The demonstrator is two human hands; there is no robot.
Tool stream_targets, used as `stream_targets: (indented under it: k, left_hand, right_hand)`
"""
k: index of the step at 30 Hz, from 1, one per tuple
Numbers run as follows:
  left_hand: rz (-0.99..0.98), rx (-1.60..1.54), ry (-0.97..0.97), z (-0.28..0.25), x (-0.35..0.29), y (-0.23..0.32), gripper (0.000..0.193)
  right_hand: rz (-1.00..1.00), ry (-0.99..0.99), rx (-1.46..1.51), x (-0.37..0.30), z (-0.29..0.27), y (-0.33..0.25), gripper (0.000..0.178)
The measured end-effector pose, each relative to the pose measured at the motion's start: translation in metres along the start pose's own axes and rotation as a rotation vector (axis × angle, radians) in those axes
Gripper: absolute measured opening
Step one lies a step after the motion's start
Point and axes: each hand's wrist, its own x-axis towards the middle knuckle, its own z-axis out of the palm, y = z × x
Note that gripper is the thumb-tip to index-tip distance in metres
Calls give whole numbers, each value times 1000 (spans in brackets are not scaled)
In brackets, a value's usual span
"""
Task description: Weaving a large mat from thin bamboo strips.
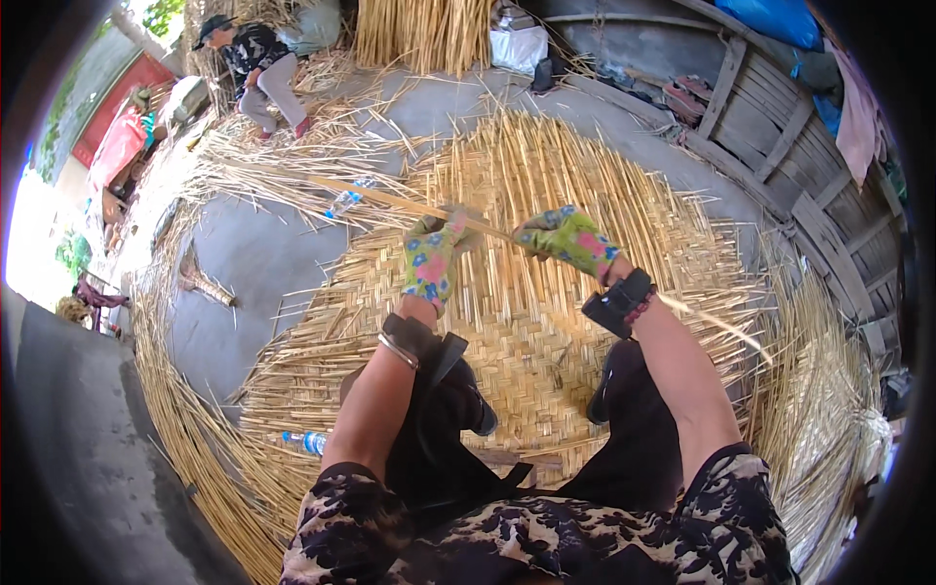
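Observation:
A long, flat reed strip [380, 197] runs from the upper left down to the right in front of me. My left hand [434, 258], in a green flowered glove, is closed around it, with some blur at the fingertips. Just to the right, my right hand [570, 241] in a matching glove pinches the same strip. A pale length showing past my right forearm may be its other end. Beneath both hands lies a half-woven reed mat [536, 356], tightly plaited near my feet, with loose reed ends fanning out at its far side.
Loose reeds [185, 458] lie in piles along the left and right. A plastic bottle [346, 200] rests beyond the mat, another [307, 442] near my left elbow. A reed bundle [424, 34] stands at the back. Another person [258, 68] sits far left; wooden boards [780, 127] lean at right.

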Motion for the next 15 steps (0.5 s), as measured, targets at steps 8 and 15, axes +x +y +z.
stream_targets:
  k: [8,15]
  left_hand:
    - [3,9,-17,10,-14,3,14]
    - [54,117,-50,10,-20,12,25]
  right_hand:
    - [172,37,320,-14,18,-1,20]
    - [187,110,414,-5,35,6,19]
